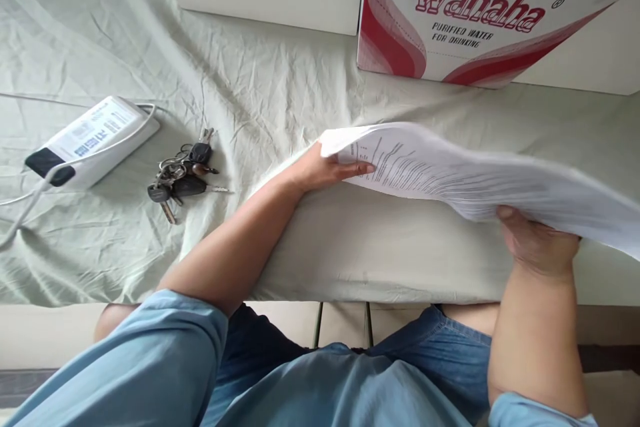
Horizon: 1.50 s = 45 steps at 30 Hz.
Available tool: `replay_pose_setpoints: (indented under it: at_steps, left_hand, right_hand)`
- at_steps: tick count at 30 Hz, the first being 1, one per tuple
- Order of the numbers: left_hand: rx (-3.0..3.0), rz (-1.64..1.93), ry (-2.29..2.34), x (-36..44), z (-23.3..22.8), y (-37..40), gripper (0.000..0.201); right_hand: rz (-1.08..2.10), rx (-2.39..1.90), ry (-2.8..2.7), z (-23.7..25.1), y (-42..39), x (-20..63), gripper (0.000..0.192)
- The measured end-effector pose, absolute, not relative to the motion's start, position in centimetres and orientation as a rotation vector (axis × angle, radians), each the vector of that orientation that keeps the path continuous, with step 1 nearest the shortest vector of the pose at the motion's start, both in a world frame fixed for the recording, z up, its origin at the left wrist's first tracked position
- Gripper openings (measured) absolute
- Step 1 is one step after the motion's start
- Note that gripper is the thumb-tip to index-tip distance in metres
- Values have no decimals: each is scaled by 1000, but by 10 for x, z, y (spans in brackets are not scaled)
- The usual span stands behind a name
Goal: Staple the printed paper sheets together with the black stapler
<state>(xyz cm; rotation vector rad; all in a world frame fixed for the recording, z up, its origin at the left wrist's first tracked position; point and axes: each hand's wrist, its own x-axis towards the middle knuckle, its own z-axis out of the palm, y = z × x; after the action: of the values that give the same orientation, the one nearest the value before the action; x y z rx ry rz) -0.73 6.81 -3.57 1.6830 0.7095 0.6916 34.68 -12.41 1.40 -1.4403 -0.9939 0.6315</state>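
A stack of printed white papers [465, 173] is lifted off the cloth-covered table [280, 80], blurred on its right side. My left hand [330, 170] grips the stack's left edge, thumb on top of the printed page. My right hand [537, 243] holds the stack from below near its front right, fingers curled under the sheets. Both forearms reach over the table's front edge.
A bunch of keys [183, 177] lies left of my left hand. Farther left sits a white power strip [90, 140] with a cable. A red-and-white Wahaha cardboard box [470, 13] stands at the back right against the wall.
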Motion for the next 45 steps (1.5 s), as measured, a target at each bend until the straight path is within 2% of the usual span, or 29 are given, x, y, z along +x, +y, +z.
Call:
replay_pose_setpoints:
  at_steps: [5,9,11,16,22,24,27,29,35,39,45]
  left_hand:
    - [1572,639,771,-7,-31,68,75]
    - [1423,688,825,-9,-29,68,76]
    - [1393,667,824,-11,-27,68,75]
    - [1451,314,705,-15,-7,66,66]
    - [1750,80,577,-9,9,61,43]
    - [1813,64,544,-6,9,59,40]
    - [1825,73,535,-3,6,57,39]
    - [1841,137,540,-1,2,56,38]
    - [1984,322,584,4,-9,52,32]
    - [2090,349,562,5,-11,49,39]
    - [2210,302,592,16,-12,44,38]
  right_hand:
    - [625,-1458,-938,21,-124,335,68]
    - [944,-1666,-798,25,-136,348,69]
    - [980,-1643,-750,29,-138,362,71]
    - [886,-1502,-689,34,-130,391,78]
    - [1302,-1399,-1071,17,-120,349,78]
    - [1319,-1428,-1190,10,-118,327,72]
    - [1128,-1543,-1251,1,-116,307,46]
    - [1019,-1638,-1215,-1,-116,305,37]
    - [1230,-1799,-982,12,-119,314,51]
    - [1294,-1799,-896,15,-119,315,53]
    - [1470,-1855,-1017,12,-121,324,51]
